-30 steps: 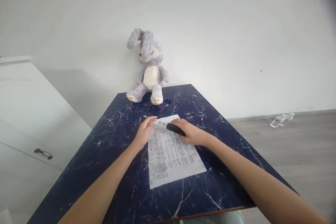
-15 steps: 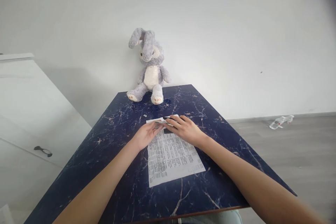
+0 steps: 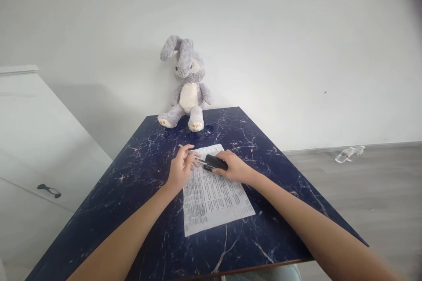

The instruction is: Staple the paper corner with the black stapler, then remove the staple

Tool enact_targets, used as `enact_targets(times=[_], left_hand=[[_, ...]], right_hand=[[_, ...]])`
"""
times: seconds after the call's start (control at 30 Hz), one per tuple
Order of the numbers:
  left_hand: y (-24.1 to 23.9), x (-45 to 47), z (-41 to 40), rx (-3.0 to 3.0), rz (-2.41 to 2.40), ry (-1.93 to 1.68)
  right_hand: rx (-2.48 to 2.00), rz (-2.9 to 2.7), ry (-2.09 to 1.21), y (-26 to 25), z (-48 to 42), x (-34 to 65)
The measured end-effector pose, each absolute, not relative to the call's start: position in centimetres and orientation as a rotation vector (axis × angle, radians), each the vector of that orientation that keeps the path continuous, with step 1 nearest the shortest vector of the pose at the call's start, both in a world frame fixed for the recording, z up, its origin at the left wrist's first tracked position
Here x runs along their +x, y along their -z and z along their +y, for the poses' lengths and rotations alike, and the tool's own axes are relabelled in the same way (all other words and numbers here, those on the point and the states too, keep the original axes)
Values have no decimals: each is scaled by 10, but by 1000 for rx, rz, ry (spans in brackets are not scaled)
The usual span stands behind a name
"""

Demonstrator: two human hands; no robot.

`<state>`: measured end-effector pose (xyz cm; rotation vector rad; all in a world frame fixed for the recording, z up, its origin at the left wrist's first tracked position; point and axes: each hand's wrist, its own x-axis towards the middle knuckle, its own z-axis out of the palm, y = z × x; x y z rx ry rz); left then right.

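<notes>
In the head view, my right hand (image 3: 236, 167) is wrapped round a black stapler (image 3: 216, 162) above the upper part of a printed sheet of paper (image 3: 217, 210). The stapler's top is raised, and a thin metal strip sticks out from it to the left. My left hand (image 3: 180, 167) is at the end of that strip, its fingers curled in close. What lies between the left fingertips is too small to make out. Just beyond the left index finger, a small pale piece (image 3: 180, 145) partly shows on the table.
The dark blue marbled table (image 3: 158, 237) carries a grey plush rabbit (image 3: 189, 96), sitting at its far edge against the wall. To the left stands a white cabinet (image 3: 42, 140) with a dark handle. A clear plastic bottle (image 3: 344, 154) lies on the floor at right.
My hands have moved apart, so more of the stapler shows. The left fingers have curled and shifted left; my right hand now grips the stapler from its right end.
</notes>
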<state>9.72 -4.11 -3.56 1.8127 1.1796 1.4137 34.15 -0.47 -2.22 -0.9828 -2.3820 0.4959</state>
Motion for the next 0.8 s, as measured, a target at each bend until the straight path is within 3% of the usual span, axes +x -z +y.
enact_targets(times=[0.1,0.27,0.63,0.8], left_hand=[[38,99,-51,2053,1098,-1237],[43,105,-57,2236,936,-1143],[46,108,-53,2389,872,-1149],[44,111,-56,2359,823,-1098]], right_hand=[[-685,-2365,-156,15,-13,344],[-322,-2434,-10,12,-23,346],[-112,-2398,401,5,-26,341],[-163,-2414,401,5,-26,343]])
